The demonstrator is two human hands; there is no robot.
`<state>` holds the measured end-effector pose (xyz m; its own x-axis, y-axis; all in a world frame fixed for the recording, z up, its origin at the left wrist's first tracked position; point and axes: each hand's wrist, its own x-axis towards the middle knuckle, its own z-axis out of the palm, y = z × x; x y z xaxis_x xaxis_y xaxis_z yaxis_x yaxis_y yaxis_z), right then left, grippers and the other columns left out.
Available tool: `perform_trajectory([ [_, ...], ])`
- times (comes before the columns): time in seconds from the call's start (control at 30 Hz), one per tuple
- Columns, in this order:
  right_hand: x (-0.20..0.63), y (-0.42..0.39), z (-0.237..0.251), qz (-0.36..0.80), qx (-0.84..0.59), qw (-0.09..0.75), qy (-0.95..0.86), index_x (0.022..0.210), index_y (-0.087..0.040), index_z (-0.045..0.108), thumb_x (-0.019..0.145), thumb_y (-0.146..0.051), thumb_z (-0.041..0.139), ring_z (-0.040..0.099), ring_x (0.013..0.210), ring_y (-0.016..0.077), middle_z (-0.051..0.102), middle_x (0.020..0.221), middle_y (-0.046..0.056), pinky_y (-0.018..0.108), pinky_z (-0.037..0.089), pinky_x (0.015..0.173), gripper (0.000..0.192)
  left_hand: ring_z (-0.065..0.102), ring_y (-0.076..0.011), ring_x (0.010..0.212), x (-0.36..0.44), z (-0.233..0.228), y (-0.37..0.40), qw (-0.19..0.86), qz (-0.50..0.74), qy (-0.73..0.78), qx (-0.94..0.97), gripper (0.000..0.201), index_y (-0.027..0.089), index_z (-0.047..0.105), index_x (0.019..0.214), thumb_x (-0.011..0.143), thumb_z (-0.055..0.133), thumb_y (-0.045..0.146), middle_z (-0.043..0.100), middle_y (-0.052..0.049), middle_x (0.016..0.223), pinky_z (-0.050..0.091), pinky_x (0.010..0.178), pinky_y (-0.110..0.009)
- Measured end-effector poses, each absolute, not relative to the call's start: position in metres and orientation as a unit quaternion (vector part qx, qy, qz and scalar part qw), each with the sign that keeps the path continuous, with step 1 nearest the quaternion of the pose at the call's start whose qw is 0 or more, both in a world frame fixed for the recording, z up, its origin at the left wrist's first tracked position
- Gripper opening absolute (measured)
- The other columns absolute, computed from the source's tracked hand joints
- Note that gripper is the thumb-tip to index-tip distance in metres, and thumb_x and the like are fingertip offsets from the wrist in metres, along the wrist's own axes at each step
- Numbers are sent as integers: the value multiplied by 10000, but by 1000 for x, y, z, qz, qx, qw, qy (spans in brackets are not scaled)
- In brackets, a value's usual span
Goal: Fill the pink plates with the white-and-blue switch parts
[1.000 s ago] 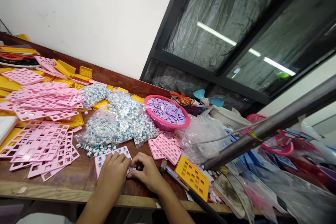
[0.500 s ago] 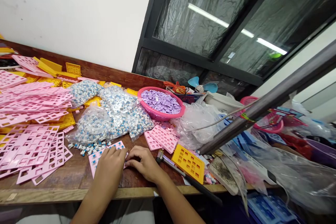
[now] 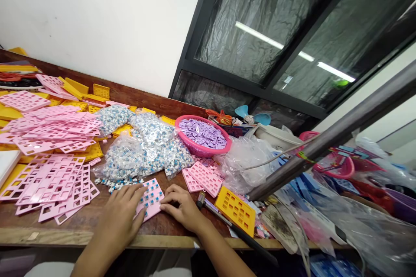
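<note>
A pink plate (image 3: 151, 199) with rows of small blue-and-white key switches lies on the table between my hands. My left hand (image 3: 121, 210) is over its left side, fingers stretched out and thumb apart, the thumb tip by the plate's lower left edge. At the opposite edge, my right hand (image 3: 182, 207) has curled fingers, with thumb and fingertips against the plate. Just beyond the left fingers, loose key switches (image 3: 118, 183) spill from clear bags of switches (image 3: 146, 145). To the right of my right hand lies a black-handled tool (image 3: 234, 227).
Pink frames (image 3: 53, 177) are stacked at left. A pink basket (image 3: 203, 151) holds purple pieces. Pink plates (image 3: 206, 177) and a yellow plate (image 3: 235, 210) lie at right. A slanted dark pole (image 3: 325, 138) crosses the right side, among plastic bags (image 3: 250, 160).
My left hand has moved left off the plate's middle, uncovering rows of switches. The plate now sits further right, against my right hand. The view has shifted slightly.
</note>
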<state>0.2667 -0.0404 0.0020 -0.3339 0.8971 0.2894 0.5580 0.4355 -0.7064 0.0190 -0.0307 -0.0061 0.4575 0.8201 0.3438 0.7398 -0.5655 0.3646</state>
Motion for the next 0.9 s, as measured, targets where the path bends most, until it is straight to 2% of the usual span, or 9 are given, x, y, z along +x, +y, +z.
perform_trajectory([
  [0.13, 265, -41, 2, 235, -487, 354, -763, 1059, -231, 760, 883, -330, 773, 653, 962, 212, 677, 1032, 56, 348, 527, 881, 202, 513, -351, 1344, -9, -15, -32, 82, 226, 501, 831, 696, 215, 558, 1441, 828, 700, 512, 588, -128, 1475, 381, 1107, -498],
  [0.23, 260, -42, 6, 211, -474, 344, -783, 1228, -243, 699, 877, -315, 754, 625, 1101, 248, 662, 1174, 86, 396, 513, 982, 363, 533, -344, 1321, -9, -8, -35, 97, 210, 510, 829, 777, 198, 532, 1465, 779, 732, 502, 603, -135, 1452, 377, 1113, -497],
  [0.33, 255, -45, 8, 163, -453, 299, -824, 1306, -271, 675, 856, -341, 769, 566, 1240, 302, 620, 1340, 113, 473, 461, 1074, 465, 541, -343, 1306, -1, -2, -36, 102, 219, 496, 834, 790, 195, 525, 1467, 755, 745, 454, 600, -144, 1455, 364, 1127, -503],
  [0.43, 252, -49, 8, 113, -435, 253, -857, 1316, -295, 680, 874, -385, 751, 549, 1266, 334, 614, 1404, 117, 535, 439, 1083, 456, 527, -344, 1317, 5, -2, -34, 111, 230, 483, 837, 809, 199, 518, 1472, 742, 758, 452, 585, -146, 1474, 357, 1136, -497],
  [0.5, 251, -51, 9, 95, -433, 248, -861, 1317, -295, 679, 890, -392, 732, 549, 1273, 340, 614, 1417, 120, 547, 441, 1079, 441, 518, -345, 1327, 8, -5, -33, 116, 233, 479, 838, 833, 193, 509, 1481, 738, 766, 469, 576, -147, 1486, 354, 1140, -494],
  [0.63, 252, -55, 13, 83, -433, 237, -866, 1430, -278, 595, 872, -466, 746, 497, 1363, 367, 536, 1521, 144, 577, 406, 1122, 608, 515, -343, 1335, 12, -12, -31, 103, 235, 479, 839, 822, 194, 503, 1486, 760, 748, 493, 572, -157, 1488, 360, 1134, -491],
  [0.77, 250, -57, 17, 78, -419, 213, -879, 1395, -272, 631, 880, -573, 718, 447, 1424, 369, 501, 1564, 152, 571, 362, 1163, 603, 521, -332, 1331, 14, -19, -29, 80, 239, 476, 842, 773, 205, 513, 1477, 778, 729, 454, 568, -147, 1489, 378, 1114, -489],
  [0.9, 251, -57, 12, 81, -396, 222, -887, 1446, -307, 583, 851, -635, 723, 419, 1452, 362, 458, 1600, 135, 564, 323, 1189, 694, 561, -325, 1277, 12, -25, -25, 45, 263, 453, 851, 708, 235, 552, 1436, 792, 726, 472, 607, -123, 1442, 421, 1069, -479],
])
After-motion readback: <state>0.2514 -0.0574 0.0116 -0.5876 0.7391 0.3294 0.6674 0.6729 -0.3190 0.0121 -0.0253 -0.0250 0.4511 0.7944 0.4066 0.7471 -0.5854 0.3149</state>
